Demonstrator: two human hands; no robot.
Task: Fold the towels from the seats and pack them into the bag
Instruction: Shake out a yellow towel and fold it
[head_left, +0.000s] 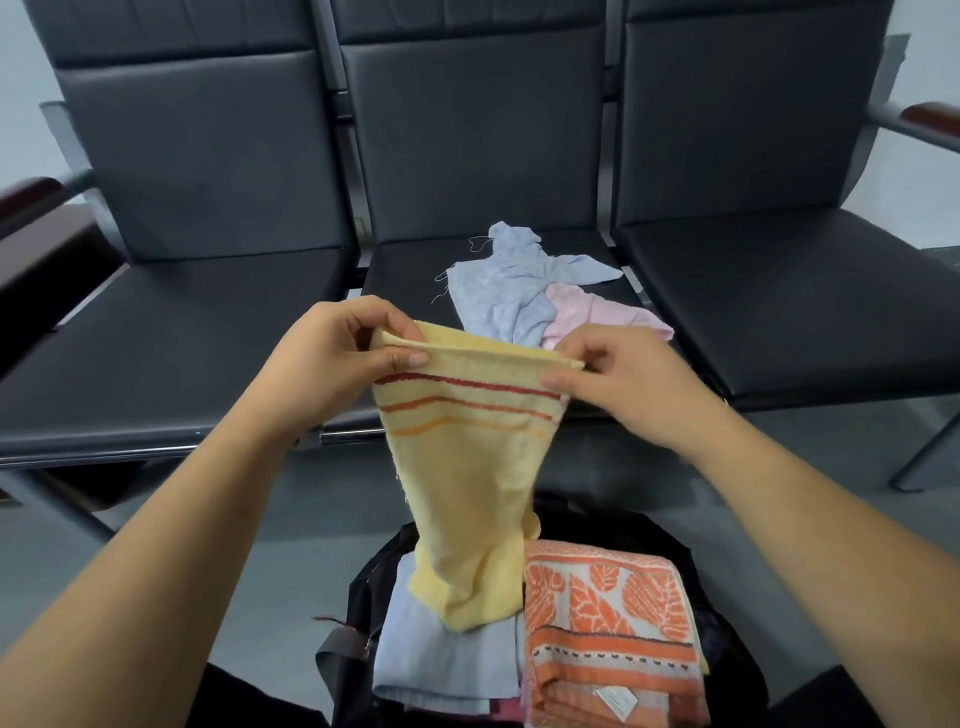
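While both hands hold it above the open bag (724, 644), the yellow towel (467, 467) with red and orange stripes hangs doubled, and its lower end rests on a folded pale-blue towel (436, 665) inside. The left hand (332, 358) pinches the top left corner between thumb and fingers, and the right hand (618, 384) pinches the top right corner likewise. A folded orange leaf-patterned towel (608, 623) fills the bag's right side. The bag's rim is dark and hard to trace, seemingly black fabric. Near the front edge of the middle seat (410, 270), a crumpled blue towel (498, 291) and a pink towel (597, 317) lie touching, the pink one on the right.
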